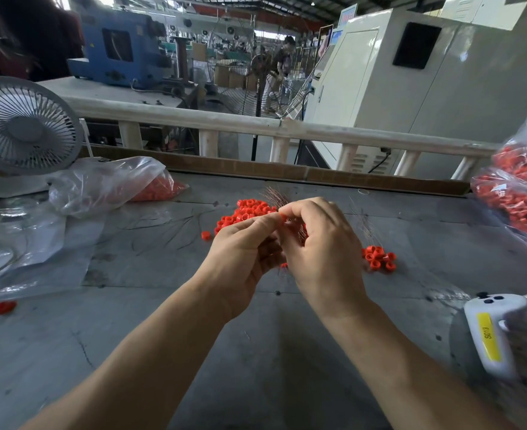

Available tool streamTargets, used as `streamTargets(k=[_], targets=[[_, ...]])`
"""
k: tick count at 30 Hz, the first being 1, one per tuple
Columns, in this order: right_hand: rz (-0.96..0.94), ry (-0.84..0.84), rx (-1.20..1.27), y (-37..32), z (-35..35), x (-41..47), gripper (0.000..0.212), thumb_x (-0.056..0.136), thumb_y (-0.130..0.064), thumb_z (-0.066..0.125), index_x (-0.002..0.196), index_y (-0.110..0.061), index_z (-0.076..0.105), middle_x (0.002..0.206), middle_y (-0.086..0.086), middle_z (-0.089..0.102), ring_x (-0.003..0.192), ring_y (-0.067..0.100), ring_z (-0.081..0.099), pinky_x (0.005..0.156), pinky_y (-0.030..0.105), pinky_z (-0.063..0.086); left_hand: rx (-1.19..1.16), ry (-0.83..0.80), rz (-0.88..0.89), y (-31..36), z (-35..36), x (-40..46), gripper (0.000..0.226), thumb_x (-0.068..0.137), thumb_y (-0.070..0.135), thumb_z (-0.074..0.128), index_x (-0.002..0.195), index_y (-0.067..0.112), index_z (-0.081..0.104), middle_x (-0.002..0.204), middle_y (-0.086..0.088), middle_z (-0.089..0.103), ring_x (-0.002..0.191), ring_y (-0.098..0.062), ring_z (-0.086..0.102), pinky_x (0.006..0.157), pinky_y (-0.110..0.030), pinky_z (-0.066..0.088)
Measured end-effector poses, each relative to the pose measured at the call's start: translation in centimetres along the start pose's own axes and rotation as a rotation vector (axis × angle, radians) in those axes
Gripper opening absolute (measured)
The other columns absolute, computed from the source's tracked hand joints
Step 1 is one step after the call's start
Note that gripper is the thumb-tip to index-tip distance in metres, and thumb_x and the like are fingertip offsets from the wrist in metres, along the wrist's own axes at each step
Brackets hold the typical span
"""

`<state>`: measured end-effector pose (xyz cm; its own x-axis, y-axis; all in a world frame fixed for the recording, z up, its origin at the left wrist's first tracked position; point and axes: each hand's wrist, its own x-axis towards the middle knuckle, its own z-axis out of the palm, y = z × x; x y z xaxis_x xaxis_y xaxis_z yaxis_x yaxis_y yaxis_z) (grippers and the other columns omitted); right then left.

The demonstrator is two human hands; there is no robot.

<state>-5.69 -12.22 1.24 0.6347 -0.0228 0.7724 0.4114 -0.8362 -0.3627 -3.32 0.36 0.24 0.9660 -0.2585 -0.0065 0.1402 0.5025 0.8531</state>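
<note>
Both hands meet above the middle of the grey table. My left hand pinches a small red plastic ring between thumb and fingertip. My right hand curls round a bundle of thin wires, whose tips fan out above the fingers. A heap of red rings lies just behind the hands. A smaller cluster of red rings sits to the right of my right hand.
A white desk fan stands far left beside a clear bag holding red rings. A fuller bag of red parts sits at right. A white controller lies near right. A lone red ring lies at left. A railing borders the table's back.
</note>
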Motion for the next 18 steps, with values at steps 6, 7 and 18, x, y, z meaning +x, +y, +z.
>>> streamTargets(k=[6,7,18], targets=[[0.004,0.035,0.003,0.11,0.12,-0.03,0.008,0.09,-0.015,0.075,0.097,-0.012,0.073,0.096,-0.001,0.07,0.095,0.022,0.064,0.08,0.038,0.053,-0.041,-0.001,-0.018,0.0,0.22,0.06,0.032,0.098,0.015,0.063,0.117,-0.01,0.067,0.112,-0.024,0.06,0.101,-0.035,0.056,0.095,-0.043,0.052],[-0.004,0.044,0.0,0.15,0.13,-0.02,0.008,0.09,-0.015,0.075,0.097,-0.012,0.074,0.096,0.0,0.071,0.095,0.022,0.064,0.08,0.038,0.054,-0.056,0.002,-0.023,-0.02,0.2,0.13,0.036,0.098,0.016,0.063,0.12,-0.013,0.064,0.112,-0.022,0.058,0.102,-0.034,0.055,0.094,-0.043,0.051],[-0.029,0.038,-0.028,0.64,0.4,0.04,0.01,0.086,-0.006,0.077,0.095,-0.01,0.075,0.093,0.003,0.071,0.092,0.027,0.066,0.08,0.044,0.055,-0.082,-0.054,-0.036,-0.15,-0.16,0.11,0.019,0.096,0.015,0.065,0.084,0.01,0.078,0.073,-0.004,0.064,0.065,-0.014,0.065,0.064,-0.025,0.058]])
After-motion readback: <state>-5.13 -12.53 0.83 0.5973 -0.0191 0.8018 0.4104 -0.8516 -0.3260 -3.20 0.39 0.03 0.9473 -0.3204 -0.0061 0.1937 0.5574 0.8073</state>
